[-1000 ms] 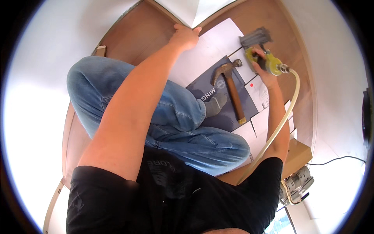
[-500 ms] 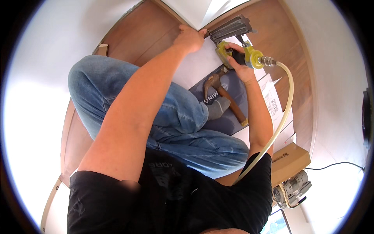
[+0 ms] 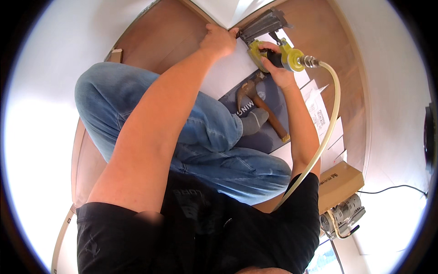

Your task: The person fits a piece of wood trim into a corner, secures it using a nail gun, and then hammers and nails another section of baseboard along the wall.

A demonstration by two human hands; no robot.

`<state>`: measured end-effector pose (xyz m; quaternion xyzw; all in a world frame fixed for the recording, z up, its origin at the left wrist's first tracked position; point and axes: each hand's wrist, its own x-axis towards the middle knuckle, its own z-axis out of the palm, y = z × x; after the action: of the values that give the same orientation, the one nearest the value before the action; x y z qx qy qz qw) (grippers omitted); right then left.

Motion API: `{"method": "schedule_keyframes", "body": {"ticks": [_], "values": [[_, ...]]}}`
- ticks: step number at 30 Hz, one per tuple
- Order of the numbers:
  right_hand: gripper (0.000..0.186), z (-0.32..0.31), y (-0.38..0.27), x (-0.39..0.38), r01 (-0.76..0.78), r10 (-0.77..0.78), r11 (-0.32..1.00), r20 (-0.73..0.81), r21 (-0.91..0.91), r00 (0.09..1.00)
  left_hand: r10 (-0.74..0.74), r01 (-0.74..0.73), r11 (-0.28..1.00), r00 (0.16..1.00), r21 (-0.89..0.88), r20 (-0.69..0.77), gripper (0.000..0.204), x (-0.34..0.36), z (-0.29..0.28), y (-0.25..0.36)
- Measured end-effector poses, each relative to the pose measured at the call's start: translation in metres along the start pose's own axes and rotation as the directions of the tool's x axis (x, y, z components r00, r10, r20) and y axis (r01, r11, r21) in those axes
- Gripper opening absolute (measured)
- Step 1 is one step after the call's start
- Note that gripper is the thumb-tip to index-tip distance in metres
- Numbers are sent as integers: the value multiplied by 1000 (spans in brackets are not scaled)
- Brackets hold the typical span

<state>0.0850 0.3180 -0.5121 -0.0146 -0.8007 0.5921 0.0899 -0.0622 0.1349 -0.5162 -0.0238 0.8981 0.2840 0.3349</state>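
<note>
My left hand [image 3: 220,42] reaches to the inside corner, thumb and fingers pressed on the narrow wooden skirting strip [image 3: 198,11] where two wall sides meet. My right hand [image 3: 282,75] is wrapped round the black grip of a yellow-green air nail gun [image 3: 292,59]. The gun's dark nose points at the strip just beside my left thumb; I cannot tell whether it touches. A pale air hose [image 3: 336,91] runs from its metal coupling back past my right arm. Below the gun, a claw hammer [image 3: 271,118] with a wooden handle lies on a dark blue printed sheet [image 3: 272,89].
My crossed legs in jeans [image 3: 200,123] and a grey-socked foot [image 3: 253,122] are close to the hammer. White cardboard pieces [image 3: 315,107] lie over the brown wood floor [image 3: 315,27]. At right stand a cardboard box [image 3: 342,180] and a metal air compressor [image 3: 344,214] with a cable.
In the picture both hands, the nail gun and the corner sit slightly higher and further left. My grip on the gun and my left hand's place at the corner look the same.
</note>
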Motion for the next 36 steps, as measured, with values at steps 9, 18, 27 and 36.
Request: {"method": "schedule_keyframes", "body": {"ticks": [9, 18, 27, 36], "values": [[37, -15, 1, 0, -73, 72, 996, 26, 42, 997, 19, -18, 999, 1000, 47, -22, 80, -8, -5, 4], [43, -18, 0, 8, -89, 93, 995, 106, -35, 990, 16, -15, 999, 1000, 40, -8, 80, -5, -7, 4], [41, -14, 12, 8, -44, 46, 999, 59, -31, 997, 49, -47, 999, 991, 18, -128, 86, 3, 8, -5], [48, -53, -10, -71, -145, 133, 945, -62, -294, 989, 25, -25, 1000, 999, -14, -34, 95, -8, -4, 3]]}}
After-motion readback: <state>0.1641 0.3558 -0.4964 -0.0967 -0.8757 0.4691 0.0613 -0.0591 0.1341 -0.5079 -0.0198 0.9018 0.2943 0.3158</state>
